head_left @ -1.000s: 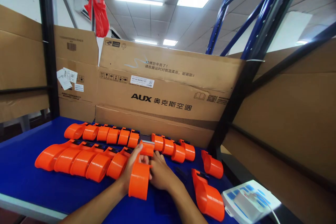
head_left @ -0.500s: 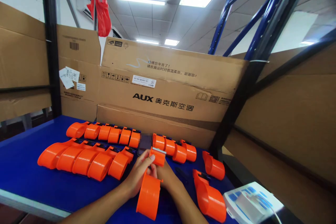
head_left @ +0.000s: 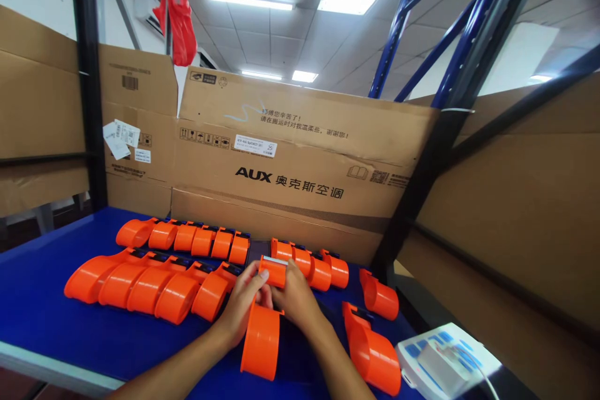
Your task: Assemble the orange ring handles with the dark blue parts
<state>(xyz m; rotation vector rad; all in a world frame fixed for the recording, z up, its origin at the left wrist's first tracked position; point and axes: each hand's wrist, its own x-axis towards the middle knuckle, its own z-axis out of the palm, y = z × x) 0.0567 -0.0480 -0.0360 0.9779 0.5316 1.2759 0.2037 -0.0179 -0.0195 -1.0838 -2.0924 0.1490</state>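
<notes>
An orange plastic piece with a wide ring point(head_left: 261, 342) hanging at its lower end is in my left hand point(head_left: 244, 300), fingers wrapped round its upper part. Along that part's top edge runs a pale, toothed strip point(head_left: 275, 260). My right hand point(head_left: 296, 290) is closed at the right end of the upper part, its fingertips by the strip. Whether it grips the strip or the orange piece is hard to make out. Similar orange ring pieces stand in two rows on the left point(head_left: 175, 297), behind my hands point(head_left: 320, 272) and on the right point(head_left: 375, 356).
The blue table point(head_left: 42, 319) is backed by a cardboard sheet point(head_left: 210, 169). A dark flat object point(head_left: 259, 250) lies behind my hands. At the right front sits a white power strip point(head_left: 445, 356) with a plugged adapter and cable. Dark rack posts point(head_left: 407, 200) rise at the right.
My right hand has come up from behind the orange piece to its upper right end. The piece and my left hand have shifted slightly left and up.
</notes>
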